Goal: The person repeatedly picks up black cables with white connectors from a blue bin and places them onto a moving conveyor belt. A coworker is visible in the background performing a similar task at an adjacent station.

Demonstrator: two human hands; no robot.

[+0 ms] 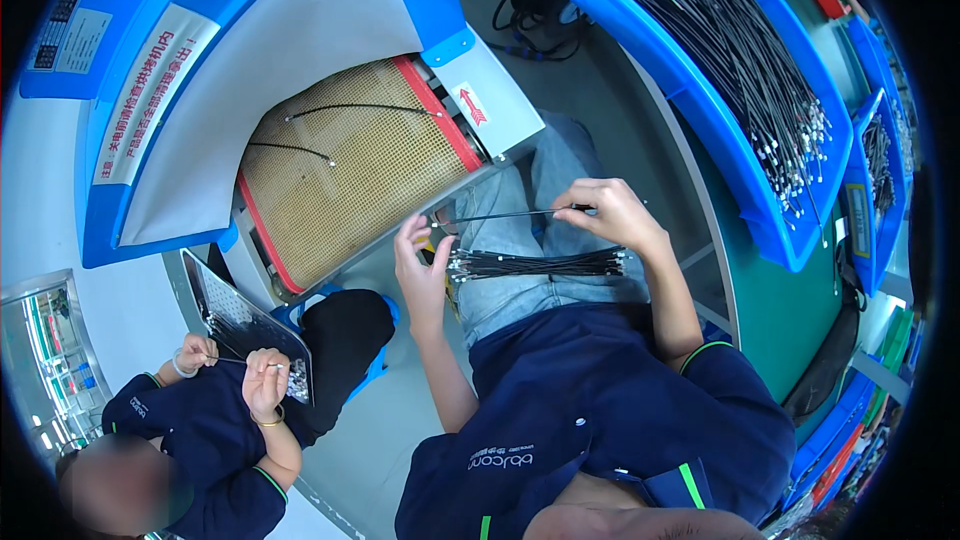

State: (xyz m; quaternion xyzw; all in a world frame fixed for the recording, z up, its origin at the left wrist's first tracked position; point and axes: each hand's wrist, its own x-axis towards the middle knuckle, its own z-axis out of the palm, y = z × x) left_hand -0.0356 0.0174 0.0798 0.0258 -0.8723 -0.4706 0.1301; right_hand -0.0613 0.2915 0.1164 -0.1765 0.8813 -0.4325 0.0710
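A thin black cable [500, 215] with small end connectors stretches between my hands, above my lap. My right hand [612, 212] pinches it near its right end. At its other end, my left hand [420, 255] has thumb and fingers apart, with the connector beside the fingertips. Whether those fingertips touch it is hard to tell. Just below, a bundle of similar black cables [540, 263] lies across my thighs, its pale connectors gathered at both ends.
Ahead to the left, a blue-and-white machine has a mesh conveyor belt [350, 140] carrying two loose cables. A blue bin [690, 90] full of cables stands at the right on a green bench [770, 290]. At lower left, a seated co-worker [200, 450] handles a cable over a tray [310, 345].
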